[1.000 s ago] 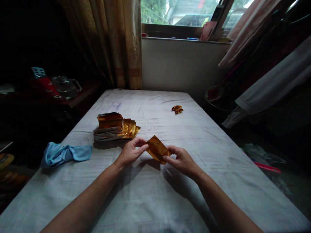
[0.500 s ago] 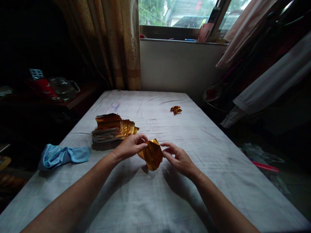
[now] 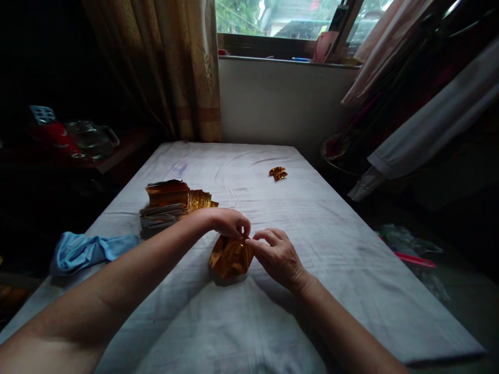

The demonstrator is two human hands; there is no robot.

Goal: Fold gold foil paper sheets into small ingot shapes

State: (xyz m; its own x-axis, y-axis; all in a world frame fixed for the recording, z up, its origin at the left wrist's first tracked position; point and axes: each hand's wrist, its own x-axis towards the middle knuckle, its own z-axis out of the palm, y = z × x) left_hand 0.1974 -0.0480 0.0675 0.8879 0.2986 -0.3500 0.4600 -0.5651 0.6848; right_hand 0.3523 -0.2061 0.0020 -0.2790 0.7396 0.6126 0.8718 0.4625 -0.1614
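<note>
A shiny gold foil paper [image 3: 231,259], partly folded, is held just above the white sheet in front of me. My left hand [image 3: 233,223] is closed on its upper edge, the wrist bent over it. With thumb and fingers, my right hand [image 3: 275,254] pinches the paper's upper right corner, close to the left fingertips. Beyond my left forearm lies a fanned stack of gold foil papers [image 3: 169,195] with grey edges, its lower part covered by the arm. Farther off to the right sits a small folded gold foil piece [image 3: 278,173].
A crumpled blue cloth [image 3: 89,252] lies at the left edge of the white-sheeted surface [image 3: 351,291]. A glass jug [image 3: 91,140] stands on a dark side table. Clothes [image 3: 432,114] hang at the right, and plastic bags [image 3: 405,241] lie below the right edge.
My left hand has moved right and turned over the top of the gold foil paper. The paper has tilted and shifted slightly left, and my right hand now pinches its corner.
</note>
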